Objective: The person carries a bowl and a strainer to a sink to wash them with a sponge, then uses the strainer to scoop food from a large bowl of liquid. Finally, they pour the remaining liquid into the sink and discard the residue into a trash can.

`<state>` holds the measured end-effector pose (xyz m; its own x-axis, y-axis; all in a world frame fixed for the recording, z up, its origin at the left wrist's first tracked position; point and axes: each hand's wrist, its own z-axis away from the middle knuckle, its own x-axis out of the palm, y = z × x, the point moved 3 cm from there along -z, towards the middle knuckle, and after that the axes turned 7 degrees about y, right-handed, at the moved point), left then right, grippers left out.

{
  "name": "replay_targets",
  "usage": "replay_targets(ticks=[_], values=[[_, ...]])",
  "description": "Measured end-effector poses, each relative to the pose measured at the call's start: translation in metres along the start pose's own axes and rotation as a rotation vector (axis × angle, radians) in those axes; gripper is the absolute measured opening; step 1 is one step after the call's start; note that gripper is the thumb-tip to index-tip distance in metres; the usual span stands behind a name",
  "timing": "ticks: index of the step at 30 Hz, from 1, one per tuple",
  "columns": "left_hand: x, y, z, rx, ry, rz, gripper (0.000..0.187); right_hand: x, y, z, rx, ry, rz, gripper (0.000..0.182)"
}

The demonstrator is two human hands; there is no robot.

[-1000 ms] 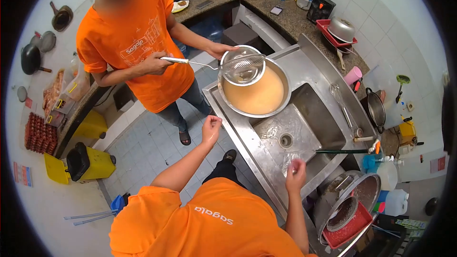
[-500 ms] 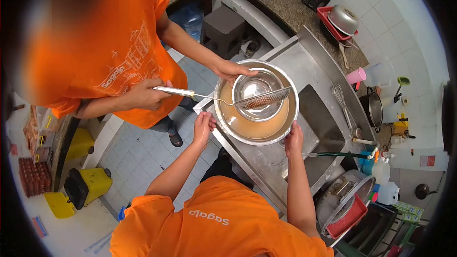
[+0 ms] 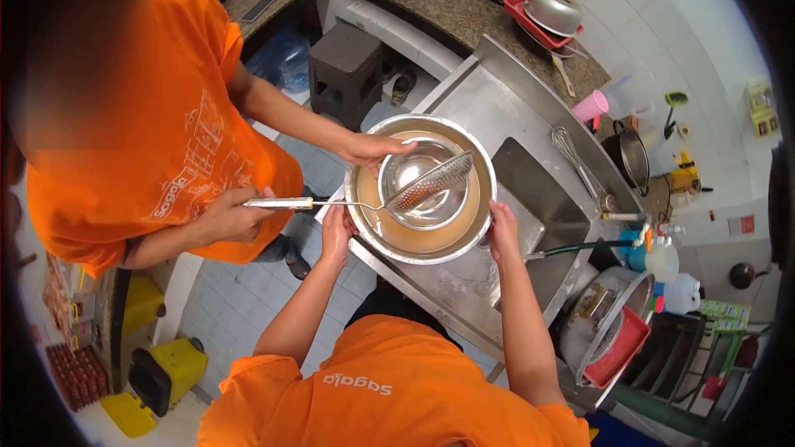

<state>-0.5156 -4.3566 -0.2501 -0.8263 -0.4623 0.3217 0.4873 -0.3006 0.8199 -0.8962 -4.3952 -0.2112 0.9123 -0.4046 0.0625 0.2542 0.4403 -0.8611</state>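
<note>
A large metal bowl [image 3: 487,190] of cloudy tan liquid rests at the sink counter's near-left edge. My left hand [image 3: 336,234] holds its rim on the left, and my right hand [image 3: 503,228] grips the rim on the right. Inside it sits a smaller metal bowl [image 3: 403,164]. A co-worker's hand [image 3: 374,149] is on the small bowl's rim. The co-worker's other hand [image 3: 236,217] holds the white handle of a perforated skimmer [image 3: 432,185], whose head is tilted over the small bowl.
The steel sink [image 3: 530,165] lies right of the bowl, with a whisk [image 3: 574,161] and a green hose [image 3: 580,247] on it. A large pot [image 3: 584,314] with a red tray [image 3: 619,349] is at the lower right. A dark stool [image 3: 345,74] stands beyond the co-worker's arm.
My left hand has moved from beside the large bowl onto its rim. My right hand has come up along the rim. The view has shifted, and the skimmer head is tilted differently.
</note>
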Motion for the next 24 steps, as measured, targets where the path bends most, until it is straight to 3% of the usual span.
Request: replay_targets(ticks=[3, 5, 8, 10, 14, 15, 24], values=[[-0.005, 0.002, -0.008, 0.004, -0.025, 0.093, 0.039, 0.019, -0.006, 0.006, 0.033, -0.004, -0.074, 0.024], [-0.009, 0.007, -0.012, 0.006, -0.068, 0.075, 0.038, 0.022, -0.006, 0.007, 0.077, 0.000, -0.100, 0.037], [0.012, 0.022, 0.002, -0.037, -0.109, 0.047, 0.036, 0.022, 0.000, 0.001, 0.034, -0.043, -0.128, 0.036], [0.035, 0.037, 0.017, -0.073, -0.020, 0.013, 0.035, 0.020, 0.000, -0.001, 0.045, -0.039, -0.142, 0.036], [0.032, 0.030, 0.007, -0.054, -0.132, -0.095, 0.028, 0.021, 0.005, 0.002, 0.009, -0.022, -0.155, 0.035], [0.028, 0.030, 0.006, -0.092, -0.075, -0.158, 0.023, 0.023, 0.004, 0.003, -0.013, -0.027, -0.171, 0.034], [0.030, 0.022, -0.001, 0.026, -0.108, -0.124, 0.024, 0.022, 0.010, 0.004, -0.033, -0.034, -0.238, 0.034]])
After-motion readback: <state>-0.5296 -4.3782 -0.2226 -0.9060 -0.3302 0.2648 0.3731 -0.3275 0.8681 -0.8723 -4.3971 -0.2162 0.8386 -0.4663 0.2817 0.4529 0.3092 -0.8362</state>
